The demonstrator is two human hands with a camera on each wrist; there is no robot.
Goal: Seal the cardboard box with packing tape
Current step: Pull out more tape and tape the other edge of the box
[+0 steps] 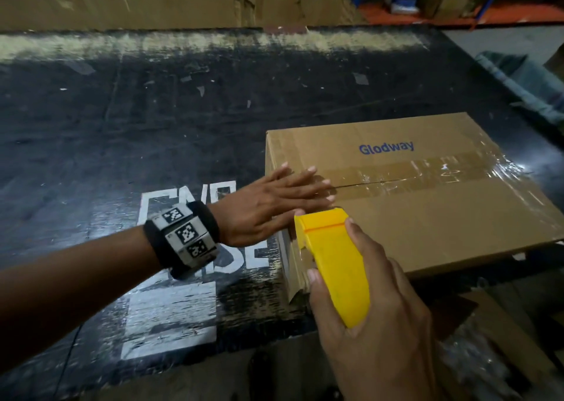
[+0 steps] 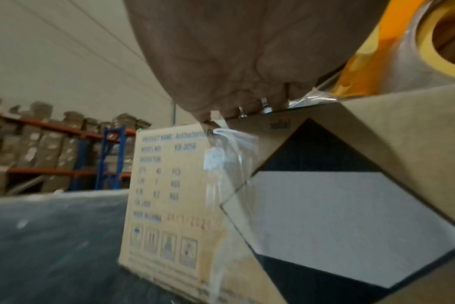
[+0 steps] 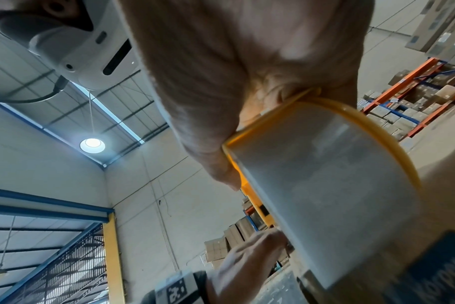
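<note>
A brown cardboard box (image 1: 427, 217) marked "Glodway" lies flat on the dark table, its centre seam covered by clear packing tape (image 1: 427, 171). My left hand (image 1: 274, 199) lies flat with straight fingers on the box's near left end, over the seam. My right hand (image 1: 366, 303) grips a yellow tape dispenser (image 1: 332, 257) pressed against the box's left corner edge. The roll of clear tape (image 3: 325, 195) sits inside the dispenser (image 3: 392, 131). In the left wrist view my left hand (image 2: 234, 61) is above the box side (image 2: 169, 195), where clear tape hangs over the edge, with the dispenser (image 2: 377, 61) close by.
The dark scuffed table (image 1: 152, 119) stretches left and ahead, with white lettering (image 1: 183, 248) near my left wrist. Flattened cardboard (image 1: 152, 6) lines the far edge. Plastic-wrapped cardboard (image 1: 488, 339) lies at lower right. Warehouse racks (image 2: 52, 154) with boxes stand beyond.
</note>
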